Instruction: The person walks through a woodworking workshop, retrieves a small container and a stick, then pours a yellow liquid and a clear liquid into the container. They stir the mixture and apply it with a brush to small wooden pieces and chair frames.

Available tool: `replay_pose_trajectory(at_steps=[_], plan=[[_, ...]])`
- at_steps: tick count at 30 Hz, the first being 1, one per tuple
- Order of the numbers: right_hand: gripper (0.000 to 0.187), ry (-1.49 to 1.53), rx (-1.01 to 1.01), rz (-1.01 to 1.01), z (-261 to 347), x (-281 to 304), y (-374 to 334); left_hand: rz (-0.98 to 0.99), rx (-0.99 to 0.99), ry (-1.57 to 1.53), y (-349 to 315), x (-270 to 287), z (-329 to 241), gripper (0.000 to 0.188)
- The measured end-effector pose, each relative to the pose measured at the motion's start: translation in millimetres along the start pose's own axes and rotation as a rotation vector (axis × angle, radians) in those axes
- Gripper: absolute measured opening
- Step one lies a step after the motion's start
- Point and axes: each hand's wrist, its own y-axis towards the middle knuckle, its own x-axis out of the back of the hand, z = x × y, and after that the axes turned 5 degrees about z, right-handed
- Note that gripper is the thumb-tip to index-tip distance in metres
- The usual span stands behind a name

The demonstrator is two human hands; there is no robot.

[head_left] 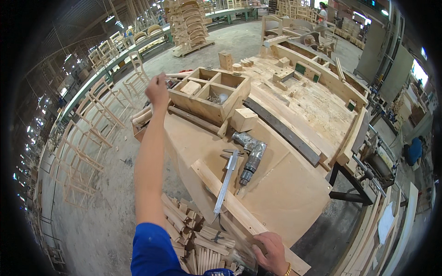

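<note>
My left hand [157,90] reaches out to the far left, beside a wooden divided box [230,105]. Its fingers are closed; a pale wooden stick [178,75] lies right by the fingertips, and I cannot make out what they hold. Near the front edge my right hand [271,253] grips a long flat wooden strip [244,211] close to its near end. Across the strip lies a metal vernier caliper [226,181], its jaws toward the far side. Just right of the caliper, a pneumatic drill [252,156] rests on the brown board [290,193], bit pointing toward me.
A wooden block [244,119] stands by the box. Beyond a dark metal bar [283,131] spreads a wooden workbench top [317,101] with raised edges. Cut wooden pieces [209,248] are piled below the strip. Chair frames [83,156] stand at left; long planks [363,239] lean at right.
</note>
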Motion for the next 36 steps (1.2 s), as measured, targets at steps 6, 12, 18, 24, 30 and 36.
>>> replay_pose_trajectory(at_steps=[6,12,18,24,30,36], plan=[[0.033,0.191,-0.154,-0.079,-26,-4,-14,0.595,0.275,-1.034,-193,84,-84,0.038],[0.02,1.153,-0.151,0.039,25,-3,-45,0.563,0.611,-1.156,-390,224,-116,0.035],[0.02,1.045,-0.233,0.134,33,-28,-92,0.728,0.991,-0.817,-481,300,-66,0.023],[0.021,1.05,-0.225,0.42,77,-90,-164,0.336,0.956,-0.529,-560,442,-89,0.035],[0.016,0.949,-0.277,0.648,155,-176,-345,0.435,0.655,-0.231,-717,646,-90,0.018],[0.01,0.796,0.186,1.333,266,-263,-554,-0.011,0.779,-0.23,-882,823,-207,0.019]])
